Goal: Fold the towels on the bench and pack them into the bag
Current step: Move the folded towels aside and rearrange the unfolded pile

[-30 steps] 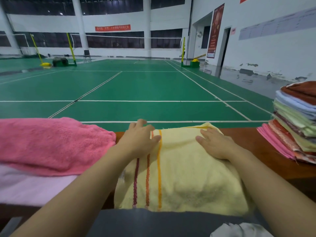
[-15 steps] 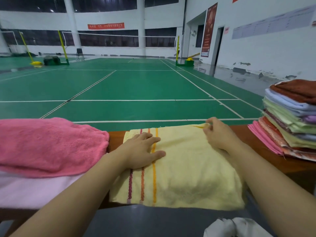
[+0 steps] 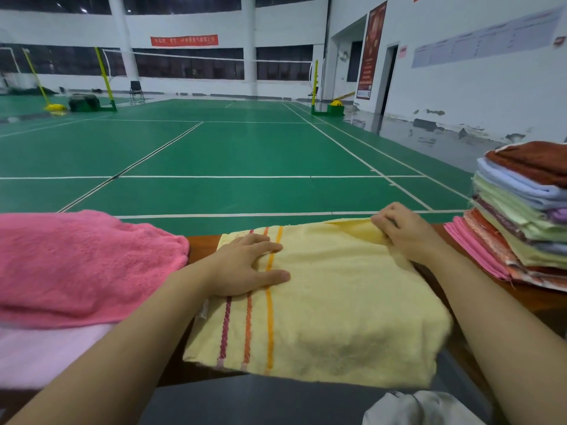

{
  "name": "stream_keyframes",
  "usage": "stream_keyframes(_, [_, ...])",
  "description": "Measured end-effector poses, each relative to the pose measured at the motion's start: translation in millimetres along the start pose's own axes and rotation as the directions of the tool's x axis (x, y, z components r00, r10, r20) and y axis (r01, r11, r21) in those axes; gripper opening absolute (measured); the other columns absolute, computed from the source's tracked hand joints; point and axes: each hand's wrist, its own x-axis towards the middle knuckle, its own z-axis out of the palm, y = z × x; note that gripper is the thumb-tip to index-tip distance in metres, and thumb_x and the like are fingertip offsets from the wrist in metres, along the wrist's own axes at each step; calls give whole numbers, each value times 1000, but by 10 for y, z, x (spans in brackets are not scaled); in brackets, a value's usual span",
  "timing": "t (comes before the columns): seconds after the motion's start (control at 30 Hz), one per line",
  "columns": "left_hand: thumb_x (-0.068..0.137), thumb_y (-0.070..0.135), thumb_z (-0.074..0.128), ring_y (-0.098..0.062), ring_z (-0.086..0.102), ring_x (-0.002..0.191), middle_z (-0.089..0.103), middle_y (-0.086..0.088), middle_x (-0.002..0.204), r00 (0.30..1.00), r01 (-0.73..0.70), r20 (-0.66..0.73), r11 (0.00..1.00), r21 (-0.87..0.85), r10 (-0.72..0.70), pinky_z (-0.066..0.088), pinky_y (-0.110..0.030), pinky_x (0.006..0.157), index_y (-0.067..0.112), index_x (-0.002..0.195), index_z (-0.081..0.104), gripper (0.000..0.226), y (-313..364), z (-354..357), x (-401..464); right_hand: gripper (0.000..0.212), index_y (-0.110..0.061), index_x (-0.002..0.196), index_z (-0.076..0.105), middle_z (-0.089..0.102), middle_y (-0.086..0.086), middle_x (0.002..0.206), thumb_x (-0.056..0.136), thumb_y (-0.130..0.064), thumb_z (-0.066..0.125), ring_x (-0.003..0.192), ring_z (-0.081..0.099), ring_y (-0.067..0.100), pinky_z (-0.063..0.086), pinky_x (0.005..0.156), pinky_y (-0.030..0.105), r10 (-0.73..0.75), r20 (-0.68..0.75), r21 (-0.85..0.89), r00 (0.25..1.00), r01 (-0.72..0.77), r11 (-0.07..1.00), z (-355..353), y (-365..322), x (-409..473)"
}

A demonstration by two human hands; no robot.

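We press our left hand [image 3: 242,265] flat on the yellow towel [image 3: 322,308], stripes running away from us; our right hand [image 3: 405,231] pinches its far corner.

No text can be read. A red banner [image 3: 184,40] on the far wall carries a line of pale characters, too blurred to be made out. A tall dark red poster [image 3: 371,50] beside the doorway is printed with small illegible writing. A small pink sign [image 3: 403,52] and a row of pale notice sheets [image 3: 487,41] on the right wall are likewise unreadable.
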Motion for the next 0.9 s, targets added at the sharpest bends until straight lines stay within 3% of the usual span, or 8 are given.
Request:
stream_keyframes(0.1, [73,87,40,-14,13,152,18,12,164,1000,-3,-4,1000,2,3,12,-41,124,48,152,30,89,-11,7,5,42,-9,79,56,55,1,70,106,-41,45,62,48,17,36,60,32,34,-2,150,999,-34,988,-73,-31,-84])
stream_keyframes(0.2, [74,87,41,-15,13,153,18,11,165,1000,-2,-11,1000,9,2,12,-42,124,48,152,30,88,-3,10,5,40,-13,76,59,50,1,62,104,-40,50,56,44,17,36,57,31,48,-6,275,999,-45,960,-91,-46,-142])
stream_keyframes(0.37, [76,85,41,-15,13,152,19,11,165,1000,4,-9,1000,16,-4,12,-41,124,46,153,30,87,26,10,-23,15,-26,112,70,68,-5,75,102,-25,58,49,52,2,44,50,20,33,1,461,999,-30,887,-56,-58,-136])
stream_keyframes(0.53, [84,79,45,-14,15,152,18,11,164,1000,0,-11,999,33,0,13,-39,123,46,153,29,78,31,4,-20,19,-22,111,71,54,-7,60,104,-18,54,44,41,11,35,42,20,-3,-141,593,990,87,800,-153,-165,-47])
stream_keyframes(0.67, [83,82,42,-14,14,152,16,12,166,1000,7,11,999,50,-7,12,-41,124,46,154,26,81,32,-5,-23,19,-27,114,72,56,1,79,104,-25,55,65,48,15,43,58,30,-1,-170,489,985,85,868,-143,-233,15])
stream_keyframes(0.73, [84,82,40,-15,12,153,13,12,167,1000,18,18,996,83,-20,10,-40,124,46,156,23,83,42,-7,-35,32,-28,134,61,59,4,124,103,-30,56,105,59,18,48,91,36,-7,-111,229,994,32,973,-70,-194,46])
stream_keyframes(0.8, [84,84,35,-19,7,155,7,9,168,998,49,37,990,129,-54,6,-40,124,44,158,16,86,60,-15,-33,48,-28,150,44,32,3,159,103,-35,54,144,36,21,29,116,39,7,-35,77,999,-4,997,-16,-207,54])
stream_keyframes(0.9, [80,89,23,-22,-1,156,0,5,169,992,118,22,976,182,-125,1,-43,125,42,159,7,93,41,9,0,46,-31,149,45,41,-6,156,104,-38,51,142,40,16,32,116,38,-16,110,79,994,7,997,14,-330,26])
